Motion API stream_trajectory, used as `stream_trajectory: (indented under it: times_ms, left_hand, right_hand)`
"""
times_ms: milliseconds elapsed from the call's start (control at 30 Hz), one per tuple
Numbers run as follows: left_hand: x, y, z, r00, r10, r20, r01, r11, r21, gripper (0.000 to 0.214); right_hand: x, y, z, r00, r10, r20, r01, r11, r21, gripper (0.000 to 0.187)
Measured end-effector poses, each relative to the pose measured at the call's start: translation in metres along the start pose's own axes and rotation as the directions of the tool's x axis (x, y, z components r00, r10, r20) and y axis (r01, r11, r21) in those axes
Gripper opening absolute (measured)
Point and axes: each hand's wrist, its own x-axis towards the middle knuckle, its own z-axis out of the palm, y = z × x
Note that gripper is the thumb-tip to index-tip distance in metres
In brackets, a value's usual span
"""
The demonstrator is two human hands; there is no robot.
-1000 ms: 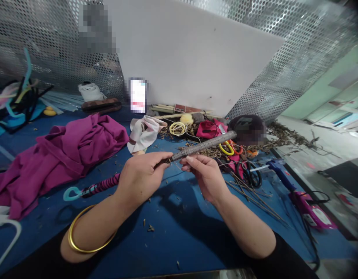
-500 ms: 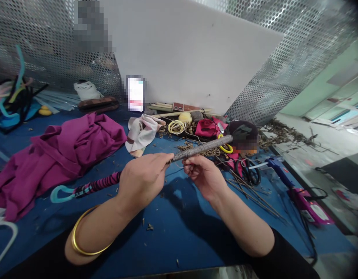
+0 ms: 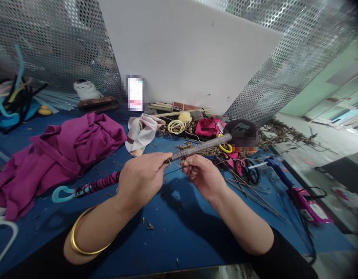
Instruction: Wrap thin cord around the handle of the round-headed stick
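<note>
My left hand (image 3: 141, 176) is closed around a yarn-wrapped stick (image 3: 203, 147), which slants up to the right. Grey yarn covers its far half. The near half is banded in magenta and black and finishes in a light blue loop (image 3: 62, 193). Just under the grey wrapping, my right hand (image 3: 203, 174) is closed in a pinch, fingertips against the stick. A thin strand of grey yarn (image 3: 175, 169) shows beside these fingertips; the pinch itself is partly hidden by the curled fingers.
Purple cloth (image 3: 77, 151) lies left, a pale cloth (image 3: 142, 131) behind my hands. Yellow yarn (image 3: 176, 126), dried stems and a dark round bundle (image 3: 239, 131) sit at the back. On the right are a blue glue gun (image 3: 279, 172), black-handled scissors (image 3: 252, 172) and a magenta box (image 3: 312, 207).
Little differs. The stick and both hands have shifted very slightly, the right hand a touch to the left. Both keep their hold.
</note>
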Motion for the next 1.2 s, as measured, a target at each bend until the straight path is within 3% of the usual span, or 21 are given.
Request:
stream_trajectory:
  times_ms: [267, 433, 633, 800, 900, 967, 1000, 1067, 1100, 1133, 1167, 1200]
  left_hand:
    - [0.002, -0.007, 0.002, 0.997, -0.075, -0.001, 0.075, 0.997, 0.024, 0.027]
    - [0.001, -0.005, 0.002, 0.999, -0.052, -0.001, 0.052, 0.998, 0.028, 0.028]
    - [-0.001, -0.004, 0.004, 1.000, 0.014, 0.007, -0.014, 0.999, 0.045, 0.028]
    - [-0.001, -0.004, 0.004, 1.000, -0.018, 0.011, 0.018, 1.000, -0.001, 0.027]
    - [0.001, -0.006, 0.003, 0.999, -0.052, 0.001, 0.052, 0.998, -0.031, 0.027]
    - [0.002, -0.008, 0.002, 0.996, -0.088, 0.017, 0.088, 0.996, -0.033, 0.027]
    - [0.003, -0.009, 0.001, 0.993, -0.114, 0.033, 0.115, 0.993, -0.031, 0.028]
    - [0.006, -0.011, 0.000, 0.982, -0.178, 0.067, 0.180, 0.983, -0.022, 0.028]
    - [0.007, -0.012, 0.000, 0.975, -0.208, 0.081, 0.210, 0.978, -0.018, 0.028]
    - [0.008, -0.013, -0.001, 0.968, -0.231, 0.093, 0.234, 0.972, -0.016, 0.029]
    - [0.009, -0.014, -0.002, 0.964, -0.247, 0.100, 0.250, 0.968, -0.016, 0.029]
    - [0.010, -0.015, -0.003, 0.960, -0.258, 0.111, 0.262, 0.965, -0.020, 0.029]
  right_hand:
    - [-0.012, 0.007, 0.007, 0.974, 0.066, 0.215, -0.025, 0.982, -0.187, 0.006]
    - [-0.003, 0.007, 0.001, 0.997, -0.077, 0.002, 0.077, 0.994, -0.074, 0.025]
    - [0.004, 0.005, -0.003, 0.996, -0.023, -0.084, 0.025, 0.999, 0.024, 0.023]
    - [0.004, 0.009, -0.001, 0.989, -0.127, -0.069, 0.124, 0.991, -0.044, 0.015]
    - [-0.002, 0.014, 0.002, 0.965, -0.262, 0.005, 0.257, 0.944, -0.205, 0.011]
    - [-0.011, 0.014, 0.005, 0.897, -0.375, 0.235, 0.441, 0.798, -0.410, 0.012]
    - [-0.015, 0.014, 0.007, 0.822, -0.364, 0.439, 0.557, 0.677, -0.482, 0.013]
    - [-0.024, 0.011, 0.008, 0.577, -0.114, 0.809, 0.753, 0.458, -0.473, 0.011]
    - [-0.027, 0.009, 0.009, 0.459, 0.045, 0.887, 0.806, 0.399, -0.437, 0.009]
    - [-0.028, 0.007, 0.008, 0.391, 0.153, 0.908, 0.833, 0.359, -0.420, 0.010]
    - [-0.027, 0.005, 0.007, 0.395, 0.191, 0.899, 0.846, 0.305, -0.437, 0.013]
    - [-0.024, 0.003, 0.005, 0.462, 0.158, 0.873, 0.845, 0.220, -0.487, 0.017]
